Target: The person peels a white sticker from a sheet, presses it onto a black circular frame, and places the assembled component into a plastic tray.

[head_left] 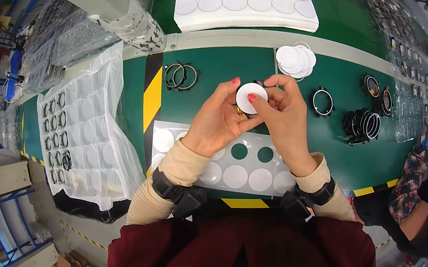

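I held a white disc up between both hands over the green desk; my left hand pinched its left edge with thumb and fingers, and my right hand pinched its right edge, a small dark ring part showing just behind it. Directly below my hands lay a clear tray of round pockets, most filled with white discs and two of them bare, showing the green through. At the far edge of the desk sat a white stack of sheets carrying rows of round pads, and just in front of it, past a grey strip, a loose pile of discs. A pair of thin rings lay to the left of my hands, one black ring to the right, and a cluster of black rings farther right. On my left a clear blister sheet draped over the desk edge, its outer pockets holding small dark rings. Another person's arm in a patterned sleeve came in at the right rim. Open green surface remained between the tray and the rings on either side of my hands, and yellow-black tape marked the left border.
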The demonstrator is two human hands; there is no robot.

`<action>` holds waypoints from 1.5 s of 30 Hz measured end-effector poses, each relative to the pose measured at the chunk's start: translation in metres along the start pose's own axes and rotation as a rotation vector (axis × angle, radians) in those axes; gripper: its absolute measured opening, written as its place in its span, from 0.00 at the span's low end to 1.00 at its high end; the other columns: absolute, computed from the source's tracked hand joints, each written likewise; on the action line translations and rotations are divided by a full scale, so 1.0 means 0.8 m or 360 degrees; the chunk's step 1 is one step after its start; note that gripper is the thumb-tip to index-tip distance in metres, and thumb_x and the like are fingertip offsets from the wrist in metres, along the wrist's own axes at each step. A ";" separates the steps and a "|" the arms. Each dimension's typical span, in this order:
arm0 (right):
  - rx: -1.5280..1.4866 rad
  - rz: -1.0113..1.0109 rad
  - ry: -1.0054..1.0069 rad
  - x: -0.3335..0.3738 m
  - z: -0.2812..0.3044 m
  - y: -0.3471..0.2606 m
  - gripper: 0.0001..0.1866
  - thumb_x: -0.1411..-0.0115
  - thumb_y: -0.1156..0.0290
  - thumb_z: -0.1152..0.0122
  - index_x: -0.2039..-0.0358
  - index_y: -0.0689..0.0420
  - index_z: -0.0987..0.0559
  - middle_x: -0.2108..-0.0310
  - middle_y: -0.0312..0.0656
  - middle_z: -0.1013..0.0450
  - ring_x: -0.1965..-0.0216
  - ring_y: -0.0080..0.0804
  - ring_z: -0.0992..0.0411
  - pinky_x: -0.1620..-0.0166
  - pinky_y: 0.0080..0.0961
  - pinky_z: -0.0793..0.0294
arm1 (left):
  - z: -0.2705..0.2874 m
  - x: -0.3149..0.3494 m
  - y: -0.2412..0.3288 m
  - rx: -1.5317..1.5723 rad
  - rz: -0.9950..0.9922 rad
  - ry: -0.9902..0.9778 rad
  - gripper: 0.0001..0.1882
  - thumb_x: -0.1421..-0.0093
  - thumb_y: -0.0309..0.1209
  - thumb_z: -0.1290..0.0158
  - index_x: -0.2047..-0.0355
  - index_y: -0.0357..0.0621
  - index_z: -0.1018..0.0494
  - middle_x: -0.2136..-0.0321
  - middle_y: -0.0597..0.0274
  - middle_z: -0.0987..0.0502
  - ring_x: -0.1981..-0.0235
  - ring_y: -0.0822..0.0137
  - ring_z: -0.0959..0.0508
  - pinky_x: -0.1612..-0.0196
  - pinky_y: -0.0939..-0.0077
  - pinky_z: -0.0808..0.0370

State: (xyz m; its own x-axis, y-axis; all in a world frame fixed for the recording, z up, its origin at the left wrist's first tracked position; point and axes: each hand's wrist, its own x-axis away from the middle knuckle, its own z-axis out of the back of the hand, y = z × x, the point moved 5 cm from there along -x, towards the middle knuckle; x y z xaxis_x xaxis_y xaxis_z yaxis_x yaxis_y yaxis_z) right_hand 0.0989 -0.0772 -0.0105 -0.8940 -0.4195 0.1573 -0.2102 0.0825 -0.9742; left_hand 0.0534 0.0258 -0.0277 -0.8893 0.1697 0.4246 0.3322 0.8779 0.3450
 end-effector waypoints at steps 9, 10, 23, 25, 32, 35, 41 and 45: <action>0.0224 0.0026 -0.0029 -0.001 -0.001 -0.003 0.13 0.47 0.79 0.41 0.63 0.59 0.34 0.71 0.37 0.27 0.71 0.15 0.32 0.69 0.12 0.34 | 0.000 0.002 -0.001 0.0023 -0.0026 -0.0014 0.15 0.39 0.40 0.56 0.59 0.41 0.34 0.61 0.58 0.27 0.58 0.66 0.26 0.49 0.65 0.29; 0.0275 0.0000 -0.0038 -0.003 -0.001 -0.003 0.12 0.47 0.79 0.41 0.64 0.59 0.33 0.71 0.37 0.27 0.71 0.15 0.32 0.69 0.12 0.33 | 0.000 0.002 -0.002 0.0028 -0.0023 -0.0031 0.15 0.39 0.39 0.55 0.59 0.41 0.34 0.60 0.57 0.28 0.57 0.65 0.27 0.50 0.65 0.29; 0.0044 -0.0067 -0.0290 -0.005 -0.006 0.003 0.11 0.46 0.75 0.43 0.62 0.61 0.28 0.69 0.35 0.30 0.67 0.18 0.33 0.66 0.14 0.31 | -0.009 0.012 -0.003 -0.0064 0.0021 -0.0106 0.15 0.39 0.38 0.55 0.58 0.41 0.35 0.57 0.55 0.30 0.56 0.62 0.27 0.51 0.63 0.28; 0.0152 -0.0085 -0.0337 -0.004 -0.012 -0.004 0.12 0.46 0.75 0.44 0.60 0.61 0.29 0.67 0.35 0.31 0.66 0.17 0.33 0.65 0.15 0.31 | -0.003 0.011 -0.002 -0.0099 0.0026 -0.0104 0.15 0.39 0.38 0.55 0.57 0.41 0.35 0.56 0.55 0.30 0.56 0.62 0.27 0.51 0.63 0.28; 0.0321 0.0012 -0.0410 0.005 -0.014 -0.009 0.15 0.46 0.78 0.48 0.56 0.60 0.31 0.64 0.35 0.32 0.65 0.17 0.34 0.64 0.16 0.31 | -0.001 0.009 0.006 -0.0171 -0.0065 -0.0141 0.14 0.38 0.37 0.55 0.59 0.40 0.34 0.57 0.56 0.29 0.55 0.62 0.27 0.48 0.63 0.29; 0.0316 -0.0011 -0.0420 0.006 -0.009 -0.010 0.16 0.46 0.80 0.50 0.55 0.60 0.32 0.64 0.35 0.33 0.65 0.17 0.34 0.63 0.16 0.31 | -0.004 0.010 0.007 -0.0105 -0.0085 -0.0098 0.13 0.38 0.36 0.55 0.59 0.40 0.34 0.58 0.56 0.29 0.56 0.62 0.27 0.49 0.65 0.29; 0.0009 0.0125 -0.0092 -0.001 0.003 -0.001 0.16 0.49 0.83 0.48 0.58 0.59 0.31 0.63 0.35 0.32 0.65 0.20 0.33 0.62 0.17 0.33 | -0.008 0.008 -0.001 -0.0141 -0.0104 -0.0078 0.12 0.38 0.36 0.56 0.61 0.40 0.34 0.60 0.55 0.28 0.56 0.63 0.26 0.49 0.65 0.28; 0.0617 0.0695 0.0042 0.006 0.000 -0.015 0.12 0.49 0.82 0.45 0.63 0.59 0.28 0.64 0.38 0.31 0.65 0.25 0.32 0.64 0.19 0.33 | 0.005 0.002 0.007 -0.0109 -0.0156 -0.0013 0.10 0.37 0.36 0.57 0.66 0.41 0.35 0.61 0.54 0.28 0.55 0.63 0.27 0.48 0.65 0.29</action>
State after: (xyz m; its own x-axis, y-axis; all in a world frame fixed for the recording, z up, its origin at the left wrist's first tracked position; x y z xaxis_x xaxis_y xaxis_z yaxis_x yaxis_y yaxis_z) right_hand 0.0974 -0.0799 0.0024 -0.8759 -0.3977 -0.2731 0.3358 -0.0961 -0.9370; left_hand 0.0523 0.0333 -0.0284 -0.9211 0.0883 0.3791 0.2638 0.8577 0.4413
